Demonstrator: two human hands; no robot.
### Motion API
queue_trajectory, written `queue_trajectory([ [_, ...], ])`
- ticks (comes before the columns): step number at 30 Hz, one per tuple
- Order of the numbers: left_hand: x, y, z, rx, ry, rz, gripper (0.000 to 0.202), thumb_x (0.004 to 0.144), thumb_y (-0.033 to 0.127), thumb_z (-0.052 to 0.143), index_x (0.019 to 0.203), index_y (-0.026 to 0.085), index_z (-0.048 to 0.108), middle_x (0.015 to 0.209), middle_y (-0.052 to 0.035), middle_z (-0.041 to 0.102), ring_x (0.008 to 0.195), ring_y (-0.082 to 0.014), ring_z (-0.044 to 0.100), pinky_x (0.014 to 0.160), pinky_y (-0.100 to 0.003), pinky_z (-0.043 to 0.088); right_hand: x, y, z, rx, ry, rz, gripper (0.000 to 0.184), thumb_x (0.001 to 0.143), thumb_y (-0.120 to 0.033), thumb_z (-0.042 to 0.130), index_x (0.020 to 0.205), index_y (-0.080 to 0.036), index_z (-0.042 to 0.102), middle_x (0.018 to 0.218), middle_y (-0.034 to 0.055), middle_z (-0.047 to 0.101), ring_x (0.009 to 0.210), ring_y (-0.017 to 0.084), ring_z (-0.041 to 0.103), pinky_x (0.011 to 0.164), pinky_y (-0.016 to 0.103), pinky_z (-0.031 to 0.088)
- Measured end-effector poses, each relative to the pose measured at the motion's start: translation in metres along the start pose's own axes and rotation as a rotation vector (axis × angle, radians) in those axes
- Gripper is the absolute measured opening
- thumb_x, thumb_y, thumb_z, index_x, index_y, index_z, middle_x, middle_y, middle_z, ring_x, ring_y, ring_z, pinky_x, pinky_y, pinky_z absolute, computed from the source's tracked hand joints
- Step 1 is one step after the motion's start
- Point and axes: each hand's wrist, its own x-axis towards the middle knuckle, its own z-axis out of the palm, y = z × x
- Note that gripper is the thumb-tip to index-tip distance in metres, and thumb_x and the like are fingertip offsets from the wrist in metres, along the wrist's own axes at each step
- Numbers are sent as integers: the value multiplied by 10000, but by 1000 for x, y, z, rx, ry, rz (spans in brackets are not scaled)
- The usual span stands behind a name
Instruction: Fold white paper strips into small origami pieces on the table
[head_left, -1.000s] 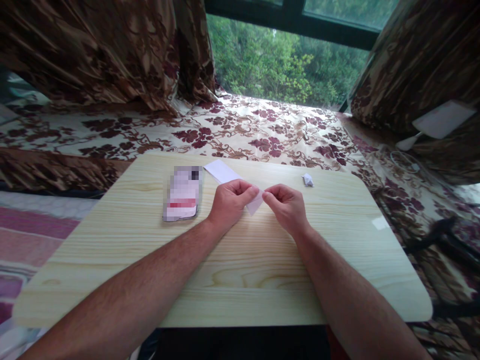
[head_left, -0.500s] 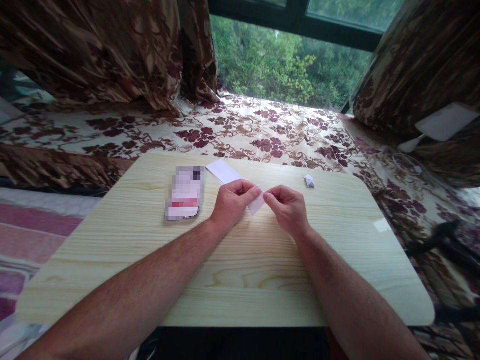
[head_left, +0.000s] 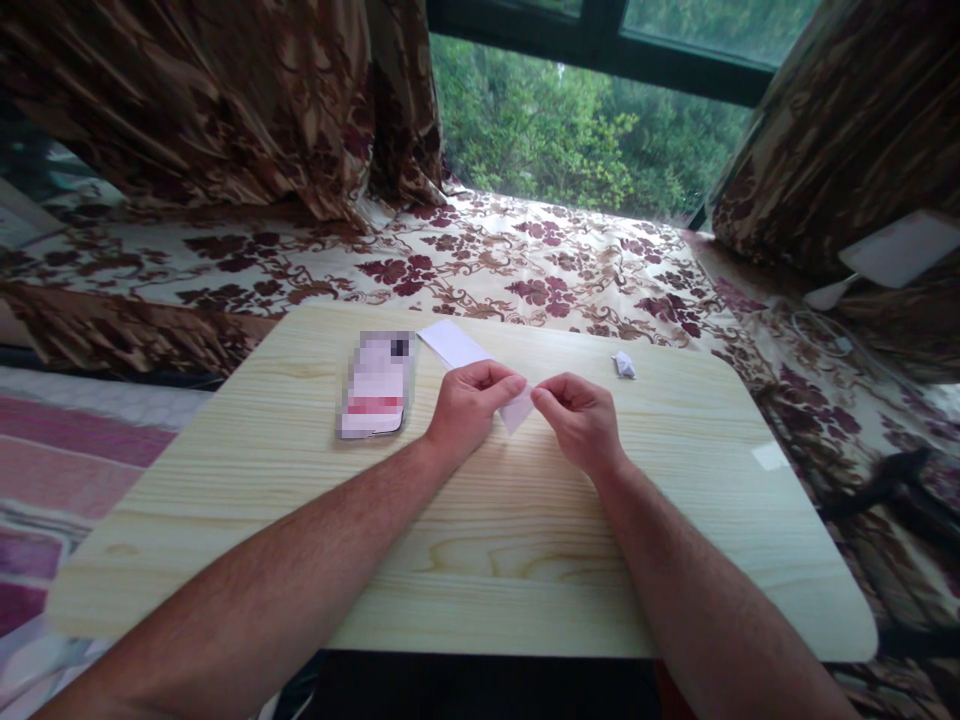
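A long white paper strip lies slanted on the light wooden table, its near end lifted between my two hands. My left hand is closed, pinching the strip between thumb and forefinger. My right hand is closed too, pinching the same end right beside the left fingertips. A phone lies flat just left of my left hand. A small folded white paper piece rests on the table beyond my right hand.
Behind the table runs a floral brown-and-cream cloth below a window with green trees. Patterned curtains hang on both sides. A white flat object lies at the far right. A striped pink fabric is at the left.
Both hands keep the same pinch on the strip. The view has drifted slightly, so everything sits a little further right in the picture.
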Motion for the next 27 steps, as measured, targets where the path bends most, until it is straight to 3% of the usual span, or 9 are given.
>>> queue_trajectory([
  [6,1,0,0,-6,-2,-19,234,716,395,757,728,165,721,670,-14,661,623,-127,560,605,-255,437,0,0,0,-15,4,1,199,782,-343,689,686,-171,658,552,-32,540,486,87,417,459,233,331],
  [13,0,1,-1,26,-138,-54,276,714,401,765,683,145,665,622,5,617,563,-102,512,540,-234,388,1,3,-1,31,28,7,197,779,-340,695,681,-174,652,550,-37,523,489,87,409,472,235,339],
  [27,1,3,-2,67,-112,-67,304,714,385,765,618,142,609,583,17,561,544,-89,455,526,-231,347,1,2,-2,9,16,7,191,783,-326,687,683,-166,656,557,-34,532,496,88,416,474,233,342],
])
